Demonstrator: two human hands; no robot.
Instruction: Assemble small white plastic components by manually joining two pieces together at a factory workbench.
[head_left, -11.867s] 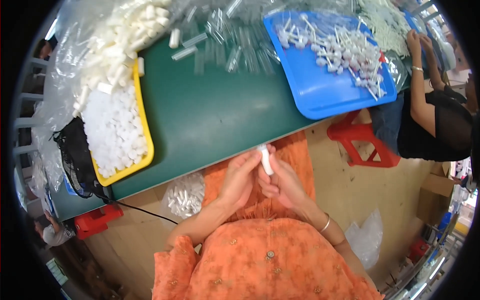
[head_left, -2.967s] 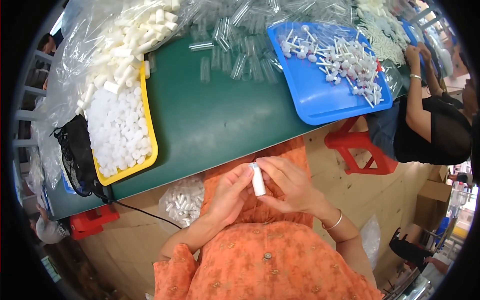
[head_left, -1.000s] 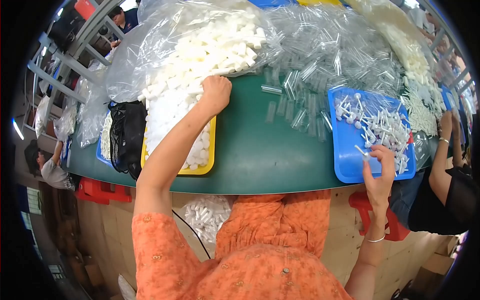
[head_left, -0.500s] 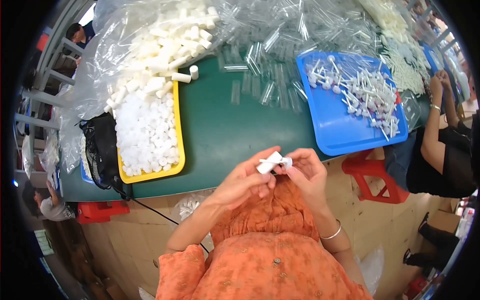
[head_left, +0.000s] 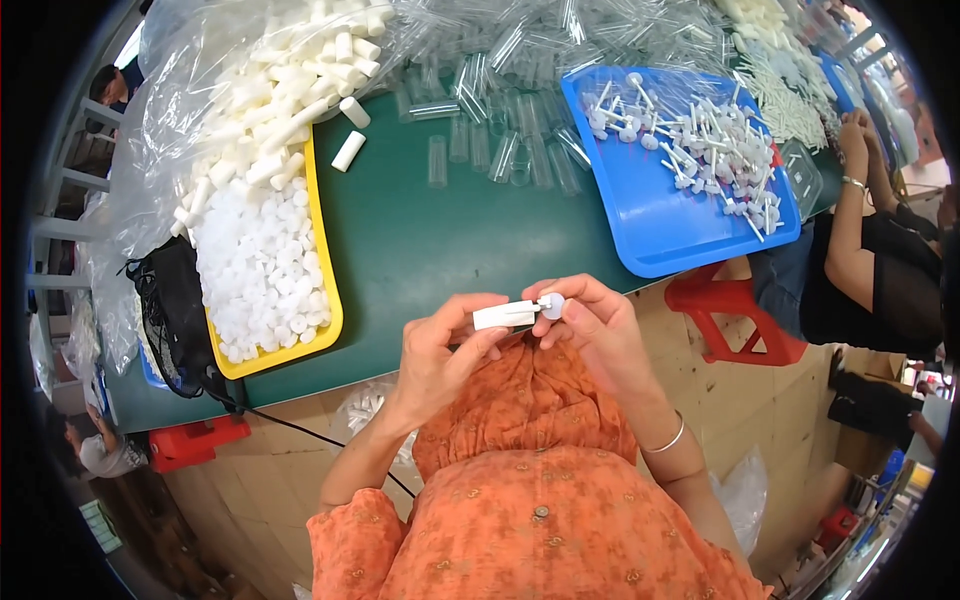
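Observation:
Between thumb and fingers my left hand (head_left: 445, 350) pinches a white foam-like cylinder (head_left: 503, 317), which lies nearly level above my lap. My right hand (head_left: 598, 325) grips a small translucent white round cap (head_left: 553, 305) with a thin white stem. That stem lies against the cylinder's right end; whether it enters the cylinder I cannot tell. Both hands are close together just off the near table edge. More stemmed caps (head_left: 735, 160) lie in a blue tray (head_left: 640, 245) on the right. Loose round white caps (head_left: 265, 265) fill a yellow tray (head_left: 335, 330) on the left.
Cream-white cylinders (head_left: 275, 110) are heaped on a plastic bag behind the yellow tray. Clear plastic tubes (head_left: 515, 140) lie across the back of the green table (head_left: 450, 235). A black pouch (head_left: 165, 300) with a cord sits far left. Someone sits on a red stool (head_left: 735, 320) at right.
The cylinder has turned from slanting to nearly level. My left hand has shifted left, and the round cap now faces upward in my right fingers. The whole view has shifted a little.

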